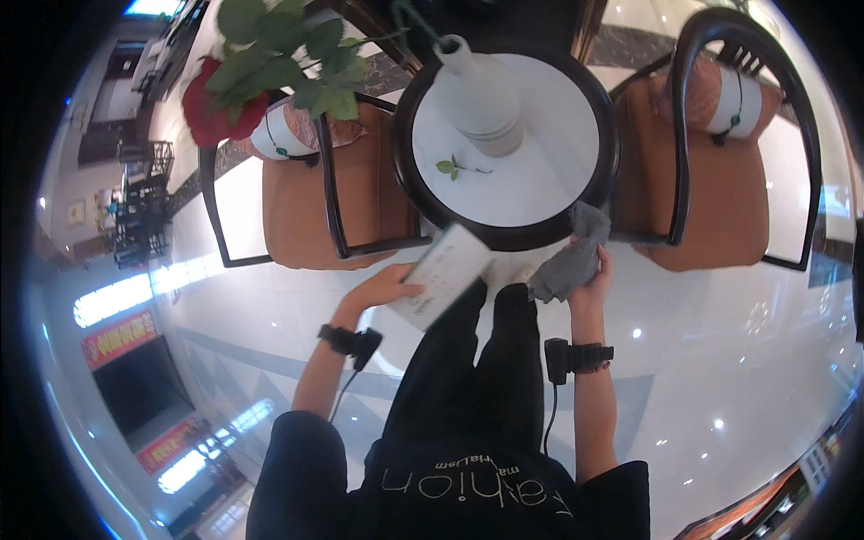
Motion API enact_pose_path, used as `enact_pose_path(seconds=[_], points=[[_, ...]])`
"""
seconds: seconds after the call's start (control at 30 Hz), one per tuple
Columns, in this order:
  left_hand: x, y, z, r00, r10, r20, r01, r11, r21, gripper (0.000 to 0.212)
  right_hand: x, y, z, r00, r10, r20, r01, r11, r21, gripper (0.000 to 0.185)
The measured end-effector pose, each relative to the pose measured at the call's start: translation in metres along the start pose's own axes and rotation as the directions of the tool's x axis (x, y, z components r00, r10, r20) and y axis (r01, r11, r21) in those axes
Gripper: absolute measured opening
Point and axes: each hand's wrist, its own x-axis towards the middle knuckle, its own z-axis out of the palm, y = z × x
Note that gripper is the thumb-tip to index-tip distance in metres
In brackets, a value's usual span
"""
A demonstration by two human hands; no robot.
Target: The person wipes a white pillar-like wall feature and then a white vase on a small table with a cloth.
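Note:
My left hand [385,287] grips a flat white rectangular box or book [445,273] that bears writing, tilted in front of the table's near edge. In my right hand [595,277] is a crumpled grey cloth [570,263], its upper end overlapping the dark rim at the near right of the round table [509,237]. A white ceramic vase [482,98] stands on the white tabletop. From its neck a stem leads left to green leaves and a red rose [219,108]. A small leafy sprig [455,167] lies on the tabletop near the vase's base.
Dark wooden armchairs with brown seats flank the table, the left chair [324,196] and the right chair [715,196]. Each bears a pink and white cushion, the left one [290,131] and the right one [729,101]. Glossy pale floor tiles [675,337] lie around my legs.

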Motion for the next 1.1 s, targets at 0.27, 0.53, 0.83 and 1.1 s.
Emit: enact_pose_path(seconds=[0.27, 0.53, 0.83, 1.1], points=[[-0.115, -0.084, -0.093, 0.794, -0.109, -0.598, -0.065, 0.963, -0.261, 0.052, -0.005, 0.037, 0.016, 0.959, -0.053, -0.277, -0.056, 0.927, -0.371, 0.038], [-0.104, -0.196, -0.151, 0.374, -0.220, -0.901, -0.276, 0.901, -0.335, 0.046, -0.024, 0.115, -0.009, 0.941, 0.101, -0.322, -0.259, 0.829, -0.497, 0.036], [-0.026, -0.327, -0.169, 0.237, -0.357, -0.904, 0.256, 0.920, -0.296, 0.039, -0.030, 0.206, -0.014, 0.879, 0.202, -0.433, -0.448, 0.662, -0.601, 0.031], [0.030, -0.374, -0.192, 0.242, -0.234, -0.942, 0.258, 0.951, -0.170, 0.039, -0.032, 0.265, -0.013, 0.826, 0.132, -0.547, -0.507, 0.596, -0.622, 0.035]])
